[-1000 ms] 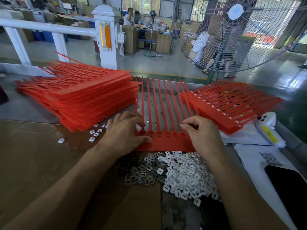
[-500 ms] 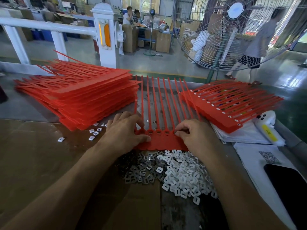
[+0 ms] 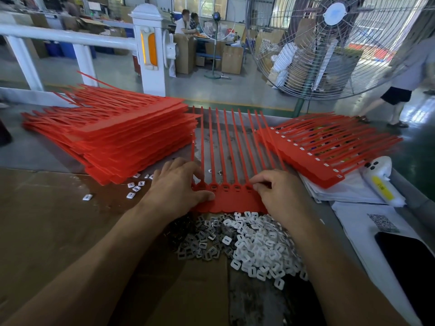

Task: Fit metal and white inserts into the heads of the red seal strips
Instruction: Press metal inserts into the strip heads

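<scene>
Since a second ago the right hand (image 3: 280, 194) has slid leftward along the row of heads, from the far right end of the red seal strip sheet (image 3: 231, 198) toward its middle, while the left hand (image 3: 175, 187) has stayed planted on the sheet's left end. The left grip is released: fingers lie nearly straight and press the sheet flat, thumb stretched along its lower edge. The right grip is curled, thumb and forefinger pinched at a head socket; what they hold is too small to tell. The sheet lies flat on the worktop (image 3: 47, 215) between both hands, its thin ribbed tails fanning away from the person. Just below it sits a heap of stamped grey metal inserts (image 3: 200, 245) touching a heap of glossy white inserts (image 3: 261, 245), squarish with a slot each. A tall stack of unworked red sheets (image 3: 113, 135) lies left, a lower stack of fitted sheets (image 3: 324, 147) right, white dots showing in their heads
</scene>
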A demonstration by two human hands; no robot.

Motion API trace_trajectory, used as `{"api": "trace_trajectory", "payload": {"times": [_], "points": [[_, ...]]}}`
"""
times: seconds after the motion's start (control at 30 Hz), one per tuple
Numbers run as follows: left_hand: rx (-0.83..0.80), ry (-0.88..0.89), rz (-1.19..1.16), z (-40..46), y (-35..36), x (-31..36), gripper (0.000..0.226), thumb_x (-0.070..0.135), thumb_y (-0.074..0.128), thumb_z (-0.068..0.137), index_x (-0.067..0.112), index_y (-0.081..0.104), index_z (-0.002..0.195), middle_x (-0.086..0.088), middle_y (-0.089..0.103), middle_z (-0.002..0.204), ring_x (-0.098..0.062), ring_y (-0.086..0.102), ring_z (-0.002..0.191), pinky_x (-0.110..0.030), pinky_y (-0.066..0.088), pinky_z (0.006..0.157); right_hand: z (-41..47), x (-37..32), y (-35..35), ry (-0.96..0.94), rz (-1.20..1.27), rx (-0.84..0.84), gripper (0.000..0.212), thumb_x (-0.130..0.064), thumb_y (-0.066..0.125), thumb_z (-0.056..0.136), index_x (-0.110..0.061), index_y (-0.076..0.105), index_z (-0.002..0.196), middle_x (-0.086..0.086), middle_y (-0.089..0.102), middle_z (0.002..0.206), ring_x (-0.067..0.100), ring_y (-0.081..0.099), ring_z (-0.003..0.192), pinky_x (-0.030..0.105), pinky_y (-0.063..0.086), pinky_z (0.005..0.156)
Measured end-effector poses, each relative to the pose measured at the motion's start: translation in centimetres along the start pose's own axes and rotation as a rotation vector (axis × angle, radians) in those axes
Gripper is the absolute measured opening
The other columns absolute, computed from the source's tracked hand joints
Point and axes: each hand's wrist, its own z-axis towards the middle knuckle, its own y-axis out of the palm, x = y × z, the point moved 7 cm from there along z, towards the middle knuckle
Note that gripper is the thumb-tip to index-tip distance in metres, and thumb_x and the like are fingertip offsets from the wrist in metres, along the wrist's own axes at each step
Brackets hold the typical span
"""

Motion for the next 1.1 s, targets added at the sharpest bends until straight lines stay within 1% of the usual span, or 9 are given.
{"api": "trace_trajectory", "payload": {"times": [0.07, 0.17, 0.27, 0.33, 0.5, 0.6, 0.7, 0.8, 1.1], "points": [[-0.004, -0.008, -0.006, 0.0, 0.0, -0.1, 0.052, 0.064, 0.076, 0.074, 0.041, 0.058, 0.117, 0.015, 0.044, 0.135, -0.013, 0.033, 0.133, -0.039, 0.024, 0.111, 0.0, 0.0, 0.0, 0.001, -0.006, -0.003, 0.017, -0.018, 0.066, 0.099, -0.024, 0.078, 0.110, -0.010, 0.070, 0.114, 0.000, 0.056, 0.092, 0.006, 0.035, 0.074], [-0.003, -0.019, -0.006, 0.0, 0.0, -0.3, 0.054, 0.065, 0.076, 0.073, 0.041, 0.058, 0.117, 0.015, 0.043, 0.135, -0.014, 0.032, 0.133, -0.041, 0.024, 0.112, -0.1, -0.2, -0.3, -0.004, 0.018, 0.011, 0.017, -0.018, 0.066, 0.098, -0.023, 0.078, 0.109, -0.009, 0.071, 0.115, 0.001, 0.057, 0.096, 0.016, 0.041, 0.081], [-0.006, -0.036, 0.004, 0.1, 0.1, -0.4, 0.056, 0.067, 0.076, 0.072, 0.040, 0.057, 0.118, 0.013, 0.043, 0.135, -0.014, 0.033, 0.133, -0.042, 0.025, 0.111, -0.5, -1.1, -0.2, -0.055, 0.051, -0.012, 0.013, -0.023, 0.069, 0.097, -0.029, 0.078, 0.104, -0.017, 0.071, 0.107, -0.007, 0.058, 0.092, 0.005, 0.039, 0.076], [-0.007, -0.047, 0.007, 0.1, 0.2, -0.5, 0.055, 0.068, 0.075, 0.072, 0.040, 0.058, 0.116, 0.013, 0.044, 0.131, -0.015, 0.035, 0.130, -0.042, 0.027, 0.110, -0.8, -2.1, 0.4, -0.104, 0.103, -0.087, 0.010, -0.026, 0.072, 0.095, -0.032, 0.078, 0.101, -0.023, 0.069, 0.101, -0.013, 0.059, 0.093, 0.003, 0.041, 0.076], [-0.011, -0.059, 0.022, 0.2, 0.2, -0.6, 0.054, 0.069, 0.074, 0.072, 0.039, 0.059, 0.113, 0.014, 0.043, 0.122, -0.015, 0.038, 0.126, -0.043, 0.031, 0.110, -2.1, -4.8, 2.3, -0.222, 0.142, -0.323, 0.008, -0.032, 0.076, 0.092, -0.032, 0.078, 0.099, -0.019, 0.066, 0.096, -0.004, 0.062, 0.091, 0.020, 0.049, 0.081], [-0.006, -0.058, 0.035, 0.2, 0.3, -0.6, 0.053, 0.068, 0.074, 0.073, 0.038, 0.060, 0.114, 0.010, 0.046, 0.126, -0.016, 0.039, 0.126, -0.043, 0.031, 0.109, -2.8, -6.0, 2.9, -0.276, 0.143, -0.410, 0.009, -0.035, 0.078, 0.089, -0.031, 0.078, 0.097, -0.015, 0.066, 0.098, 0.001, 0.063, 0.092, 0.029, 0.053, 0.085], [-0.001, -0.053, 0.042, 0.3, 0.2, -0.6, 0.051, 0.067, 0.073, 0.074, 0.037, 0.061, 0.113, 0.009, 0.047, 0.126, -0.017, 0.039, 0.127, -0.042, 0.030, 0.107, -3.3, -6.7, 3.4, -0.320, 0.110, -0.466, 0.013, -0.040, 0.080, 0.086, -0.032, 0.079, 0.095, -0.017, 0.064, 0.099, -0.001, 0.061, 0.093, 0.028, 0.052, 0.085], [0.003, -0.050, 0.032, 0.3, 0.3, -0.6, 0.050, 0.069, 0.073, 0.073, 0.037, 0.062, 0.111, 0.012, 0.043, 0.115, -0.017, 0.038, 0.124, -0.041, 0.030, 0.106, -3.4, -6.8, 3.5, -0.344, 0.058, -0.471, 0.014, -0.043, 0.081, 0.084, -0.034, 0.078, 0.094, -0.018, 0.062, 0.099, -0.002, 0.059, 0.093, 0.027, 0.051, 0.084], [0.019, -0.037, 0.023, 0.5, 0.4, -0.7, 0.046, 0.069, 0.073, 0.073, 0.039, 0.062, 0.107, 0.015, 0.040, 0.110, -0.015, 0.038, 0.123, -0.040, 0.029, 0.105, -3.4, -6.8, 3.7, -0.372, 0.027, -0.457, 0.009, -0.035, 0.081, 0.086, -0.035, 0.072, 0.088, -0.022, 0.062, 0.095, -0.005, 0.059, 0.091, 0.017, 0.042, 0.078]]}}
